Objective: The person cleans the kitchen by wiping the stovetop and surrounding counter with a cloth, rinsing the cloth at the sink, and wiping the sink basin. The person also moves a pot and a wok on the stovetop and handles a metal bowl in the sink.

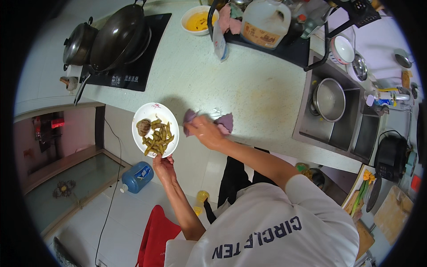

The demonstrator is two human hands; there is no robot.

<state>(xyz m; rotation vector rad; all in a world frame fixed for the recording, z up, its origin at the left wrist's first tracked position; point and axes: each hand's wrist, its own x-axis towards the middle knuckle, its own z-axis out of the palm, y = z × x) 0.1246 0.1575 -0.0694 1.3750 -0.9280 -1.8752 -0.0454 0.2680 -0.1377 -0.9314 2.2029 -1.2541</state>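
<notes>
My left hand (164,169) grips the near rim of a white plate (137,115), held up off the counter's front edge. Green soybean pods (159,137) lie in a heap on it, with a round brownish item (143,127) that I cannot identify exactly. A purple and pink cloth (225,122) is pressed to the countertop under my right hand (206,132), which is blurred. The cloth sticks out on both sides of that hand. Just beyond it, a wet patch (216,111) shines on the pale speckled countertop (206,76).
A wok (118,38) and a lidded pot (77,45) stand on the induction hob (140,73). At the back are a bowl of yellow liquid (199,20) and a rack with a large plastic jug (265,21). The sink (307,123) at right holds a metal basin (330,100).
</notes>
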